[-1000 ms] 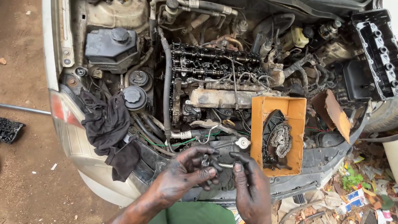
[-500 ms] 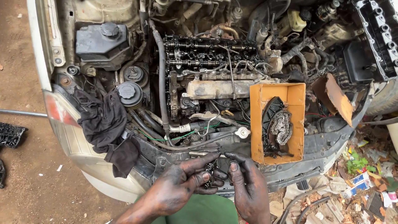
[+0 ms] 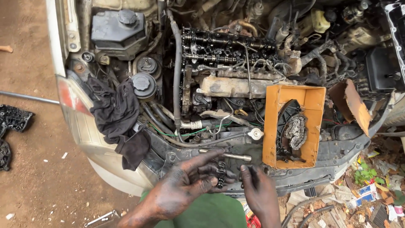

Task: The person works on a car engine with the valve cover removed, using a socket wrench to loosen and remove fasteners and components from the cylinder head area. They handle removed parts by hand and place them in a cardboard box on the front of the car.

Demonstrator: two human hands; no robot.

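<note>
My left hand, black with grease, holds a small dark metal part between thumb and fingers over the car's front panel. My right hand is close beside it, fingertips pinching at the same part. A metal rod-like tool lies on the panel just above my fingers. An orange cardboard box with a timing chain inside rests to the right.
The open engine bay shows exposed camshafts. A dark rag hangs over the left headlight area. Black parts and a wrench lie on the dirt at left. Litter and cardboard scraps sit at right.
The view has shifted so the hands sit lower and further left in frame. Both hands stay together on the small part, fingers slightly rearranged.
</note>
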